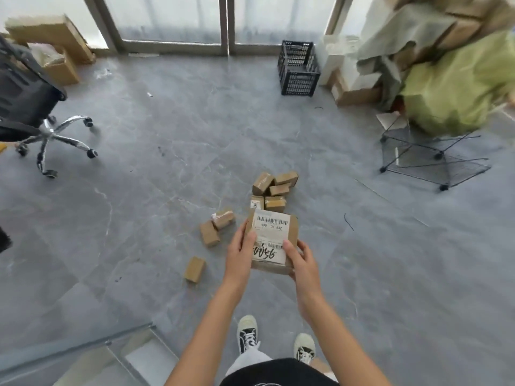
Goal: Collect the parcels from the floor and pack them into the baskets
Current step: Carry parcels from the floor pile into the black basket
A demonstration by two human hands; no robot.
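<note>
Just below the middle of the frame, a flat brown cardboard parcel with a white barcode label is held up above the floor between both hands. Its label faces the camera, with black handwritten digits at its lower edge. The left hand grips the parcel's left edge, thumb lying over the label and the other fingers curled behind the box. The right hand grips the lower right corner, thumb on the label's edge and fingers wrapped underneath. Both forearms reach up from the bottom of the frame, above two pale sneakers standing on the grey marbled tile floor.

Beyond the held parcel, toward the centre, a cluster of small brown cardboard boxes lies on the floor, several touching one another. To the left of the hands sit two more small boxes side by side, and lower left of them a single small box lies apart.

A black perforated plastic crate stands at the upper centre-right by the window frame. A black wire mesh basket lies collapsed at the right. Behind it, in the upper right corner, is a heap of cardboard, grey wrapping and a green sack. A black office chair with a chrome wheeled base fills the left edge, with large cardboard boxes behind it.
</note>
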